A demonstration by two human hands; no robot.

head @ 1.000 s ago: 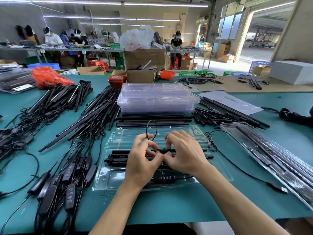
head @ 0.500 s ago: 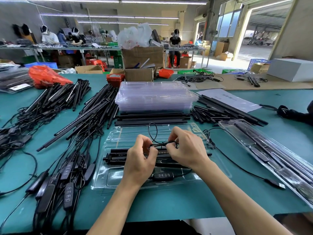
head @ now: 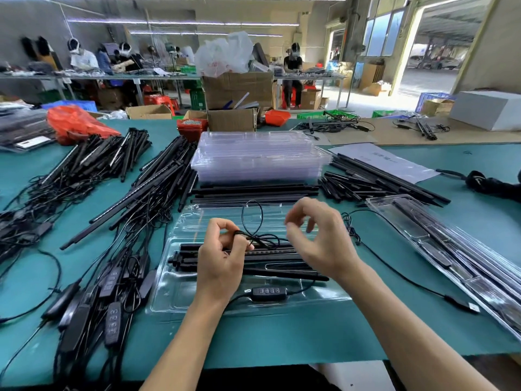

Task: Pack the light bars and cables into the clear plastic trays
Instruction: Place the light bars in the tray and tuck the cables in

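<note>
Black looped cable [head: 255, 221] in left grip [head: 222, 256]

In front of me an open clear plastic tray [head: 180, 294] lies flat on the desk, black light bars [head: 276, 263] lying lengthwise across its middle. A thin black cable [head: 253, 221] loops up above the bars, and its inline controller [head: 269, 291] with a row of buttons sits in the tray's near channel. A stack of empty clear trays [head: 259, 156] stands behind. A filled tray [head: 439, 249] lies to my right.
</note>
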